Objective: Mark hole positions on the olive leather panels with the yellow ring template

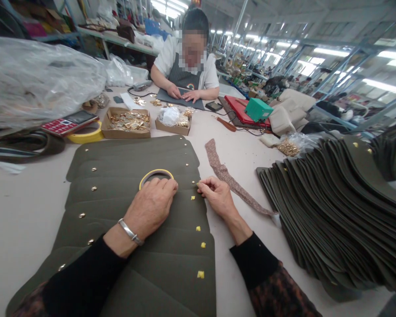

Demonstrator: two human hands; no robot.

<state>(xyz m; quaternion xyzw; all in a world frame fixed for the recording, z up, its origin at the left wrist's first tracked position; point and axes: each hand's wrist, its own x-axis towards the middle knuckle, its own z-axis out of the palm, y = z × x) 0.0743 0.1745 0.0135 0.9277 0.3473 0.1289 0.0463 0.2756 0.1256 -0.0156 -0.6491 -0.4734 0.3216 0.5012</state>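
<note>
Dark sleeves (86, 264) reach from the near side of the bench (20, 211) over overlapping olive sheets (158, 264). Our hands are apart: our left hand (152, 202) is closed on a yellow tape roll (156, 171) above the sheets' middle; our right hand (218, 196) pinches a tiny yellow scrap (198, 184) at their right edge, beside a gold stud (193, 182). Nearer us, yellow squares (198, 228) line that edge. Toward the bench's right edge we see a stack of olive pieces (317, 211).
</note>
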